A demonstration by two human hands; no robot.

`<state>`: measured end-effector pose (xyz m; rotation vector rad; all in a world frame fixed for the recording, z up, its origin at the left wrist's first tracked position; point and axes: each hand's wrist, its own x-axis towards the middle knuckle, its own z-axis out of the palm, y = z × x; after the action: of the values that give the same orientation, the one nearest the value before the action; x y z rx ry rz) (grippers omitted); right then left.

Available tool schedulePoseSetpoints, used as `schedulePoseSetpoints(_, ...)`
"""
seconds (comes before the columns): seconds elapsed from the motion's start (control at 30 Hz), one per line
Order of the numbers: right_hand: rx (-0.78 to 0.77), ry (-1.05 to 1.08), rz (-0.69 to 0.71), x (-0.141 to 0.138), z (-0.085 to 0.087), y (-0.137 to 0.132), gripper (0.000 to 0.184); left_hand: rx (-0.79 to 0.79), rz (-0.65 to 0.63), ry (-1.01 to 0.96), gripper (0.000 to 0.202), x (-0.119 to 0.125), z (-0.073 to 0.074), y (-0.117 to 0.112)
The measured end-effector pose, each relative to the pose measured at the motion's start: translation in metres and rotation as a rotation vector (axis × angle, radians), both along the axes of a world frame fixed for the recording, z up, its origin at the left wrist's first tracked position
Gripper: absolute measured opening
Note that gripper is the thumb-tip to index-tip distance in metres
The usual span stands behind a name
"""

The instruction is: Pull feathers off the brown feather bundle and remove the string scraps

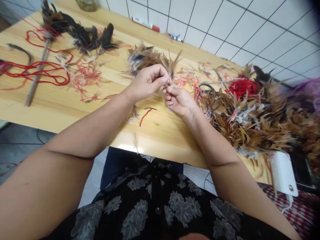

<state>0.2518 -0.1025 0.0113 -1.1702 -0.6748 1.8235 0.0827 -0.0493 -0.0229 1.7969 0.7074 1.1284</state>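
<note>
My left hand is closed in a pinch, thumb against forefinger. A small tuft of brown feathers fans out just beyond its fingertips and seems to be held by its base there. Curled fingers of my right hand meet the left fingertips; whatever they pinch is too small or hidden to make out. Behind my left hand lies a larger bunch of brown feathers with pale fluffy bases. Below both hands, a short red thread and a thin dark quill rest on the wooden table.
Loops of red cord cross a stick at the left, near black feathers. Brown feathers heap at the right with red thread. A red-capped marker lies by the tiled wall; a white power bank sits at the edge.
</note>
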Motion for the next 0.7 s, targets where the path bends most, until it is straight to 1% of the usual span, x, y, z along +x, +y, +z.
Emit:
schedulePoseSetpoints(0.07,-0.022,0.025,-0.017,-0.001,0.001,-0.001,0.021,-0.019,-0.017,-0.058,0.031,0.000,-0.005,0.006)
schedulePoseSetpoints(0.13,-0.032,0.043,-0.041,-0.001,0.001,-0.001,0.021,-0.046,-0.036,-0.092,0.025,0.000,-0.007,0.009)
schedulePoseSetpoints(0.27,-0.005,0.042,-0.058,-0.001,-0.003,0.000,0.024,-0.089,-0.063,-0.094,0.008,0.000,-0.001,0.005)
schedulePoseSetpoints(0.47,0.066,0.030,-0.023,0.000,-0.010,0.001,0.025,-0.103,-0.037,-0.079,0.012,0.001,0.009,-0.002)
schedulePoseSetpoints(0.57,0.058,0.060,-0.010,0.000,-0.008,-0.001,0.027,-0.082,-0.008,-0.086,0.012,0.001,0.011,-0.003)
schedulePoseSetpoints(0.7,0.027,0.111,0.039,-0.002,-0.002,-0.005,0.031,-0.095,0.031,-0.079,0.013,0.000,0.015,-0.006)
